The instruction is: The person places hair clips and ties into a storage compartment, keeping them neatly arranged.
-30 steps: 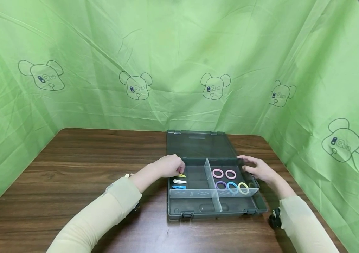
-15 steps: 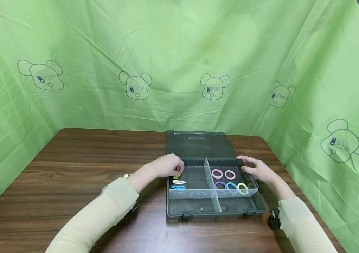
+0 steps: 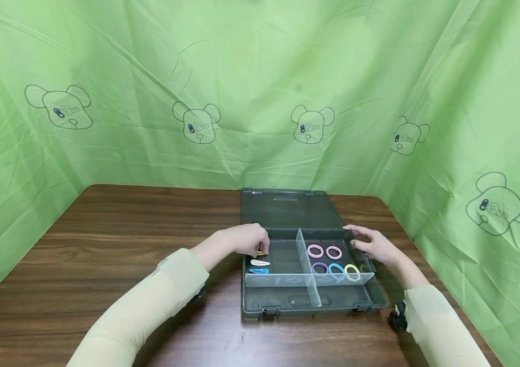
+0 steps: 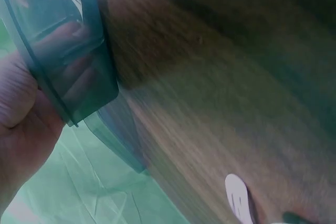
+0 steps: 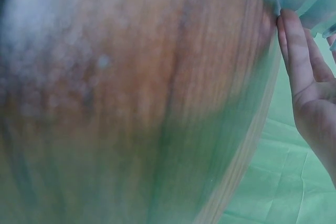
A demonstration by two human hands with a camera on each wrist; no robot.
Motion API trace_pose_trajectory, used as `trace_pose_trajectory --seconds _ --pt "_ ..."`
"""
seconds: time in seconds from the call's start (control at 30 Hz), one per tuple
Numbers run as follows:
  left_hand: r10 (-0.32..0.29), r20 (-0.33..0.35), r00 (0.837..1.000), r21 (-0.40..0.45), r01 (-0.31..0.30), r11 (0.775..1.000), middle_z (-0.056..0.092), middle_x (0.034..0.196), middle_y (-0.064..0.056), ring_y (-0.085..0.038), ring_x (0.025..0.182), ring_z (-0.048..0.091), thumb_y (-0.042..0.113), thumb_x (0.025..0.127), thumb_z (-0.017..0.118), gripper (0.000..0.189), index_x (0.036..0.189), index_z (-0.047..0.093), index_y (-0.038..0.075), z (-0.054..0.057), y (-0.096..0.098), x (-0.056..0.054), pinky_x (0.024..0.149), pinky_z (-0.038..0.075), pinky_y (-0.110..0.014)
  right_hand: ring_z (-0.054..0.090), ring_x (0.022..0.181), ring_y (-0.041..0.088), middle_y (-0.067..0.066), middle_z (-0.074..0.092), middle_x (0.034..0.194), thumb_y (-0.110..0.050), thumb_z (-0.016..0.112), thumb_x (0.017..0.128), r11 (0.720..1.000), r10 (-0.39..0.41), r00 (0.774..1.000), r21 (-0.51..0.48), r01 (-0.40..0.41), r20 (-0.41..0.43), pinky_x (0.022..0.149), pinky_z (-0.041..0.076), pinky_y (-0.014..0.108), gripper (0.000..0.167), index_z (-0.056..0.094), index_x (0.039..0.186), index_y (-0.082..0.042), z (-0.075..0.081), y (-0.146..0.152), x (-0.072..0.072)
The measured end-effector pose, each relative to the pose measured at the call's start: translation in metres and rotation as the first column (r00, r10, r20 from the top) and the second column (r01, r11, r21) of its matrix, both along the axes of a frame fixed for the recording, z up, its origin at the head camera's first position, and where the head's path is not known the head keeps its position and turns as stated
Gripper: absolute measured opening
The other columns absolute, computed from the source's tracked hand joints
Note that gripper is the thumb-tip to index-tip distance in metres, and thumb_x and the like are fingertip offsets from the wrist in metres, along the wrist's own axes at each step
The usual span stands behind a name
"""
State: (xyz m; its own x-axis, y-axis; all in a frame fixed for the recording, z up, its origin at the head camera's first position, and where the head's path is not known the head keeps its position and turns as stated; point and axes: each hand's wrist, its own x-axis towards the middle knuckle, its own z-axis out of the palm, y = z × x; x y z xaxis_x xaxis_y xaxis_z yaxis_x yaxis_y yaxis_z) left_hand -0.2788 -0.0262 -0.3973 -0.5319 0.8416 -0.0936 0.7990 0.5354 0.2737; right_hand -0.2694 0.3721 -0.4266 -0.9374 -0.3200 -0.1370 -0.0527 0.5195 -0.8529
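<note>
A dark translucent divider box (image 3: 282, 312) stands with its lid back. Inside its back left compartment my left hand (image 3: 250, 239) pinches a yellow hair clip (image 3: 261, 253), largely covered by the fingers. In front of it lie a white hair clip (image 3: 260, 263) and a blue hair clip (image 3: 258, 271). Several hair ties, among them a pink hair tie (image 3: 315, 251), lie in the back right compartment. My right hand (image 3: 374, 244) rests on the box's right side, fingers fairly straight; the right wrist view shows fingertips (image 5: 286, 17) touching its wall.
The left wrist view shows a white hair clip (image 4: 237, 195) on the wooden table (image 3: 127, 224), left of the box. A dark piece beside it is cut off by the frame. The box lid (image 3: 292, 209) lies toward the green curtain (image 3: 250, 92).
The yellow hair clip has turned and shifted slightly in the left fingers, from flat to tilted and then nearly level. My right hand and the box have stayed put.
</note>
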Motion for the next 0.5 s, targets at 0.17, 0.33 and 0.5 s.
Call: trace_pose_trajectory --seconds 0.17,0.33,0.5 --pt "-0.052 0.029 0.998 0.002 0.051 0.999 0.068 0.082 0.0 -0.004 0.068 0.053 -0.002 0.076 0.07 0.016 0.085 0.071 0.011 0.0007 0.0 -0.004 0.062 0.045 -0.017 0.057 0.065 0.011 0.027 0.049 0.12 -0.01 0.057 0.093 1.0 -0.002 1.0 0.003 0.002 0.0 0.054 0.05 0.029 0.046 0.044 0.137 -0.008 -0.0005 0.0005 0.0" --pt "-0.042 0.062 0.997 0.006 0.041 0.999 0.068 0.083 -0.001 -0.005 0.069 0.054 -0.001 0.076 0.071 0.015 0.086 0.071 0.011 -0.0007 -0.0005 -0.0065 0.063 0.046 -0.017 0.059 0.069 0.013 0.027 0.049 0.12 -0.01 0.057 0.093 1.0 -0.003 1.0 0.003 0.003 0.0 0.056 0.051 0.03 0.046 0.044 0.138 -0.008 0.0001 0.0002 0.0001" --pt "-0.045 0.043 0.998 0.014 0.044 0.999 0.067 0.083 0.0 -0.007 0.072 0.056 0.002 0.077 0.072 0.015 0.087 0.071 0.012 0.0017 -0.0023 -0.0059 0.065 0.046 -0.017 0.059 0.068 0.013 0.027 0.05 0.12 -0.01 0.056 0.093 1.0 -0.003 1.0 0.004 0.003 0.0 0.055 0.051 0.03 0.046 0.044 0.137 -0.009 0.0001 0.0 0.0"
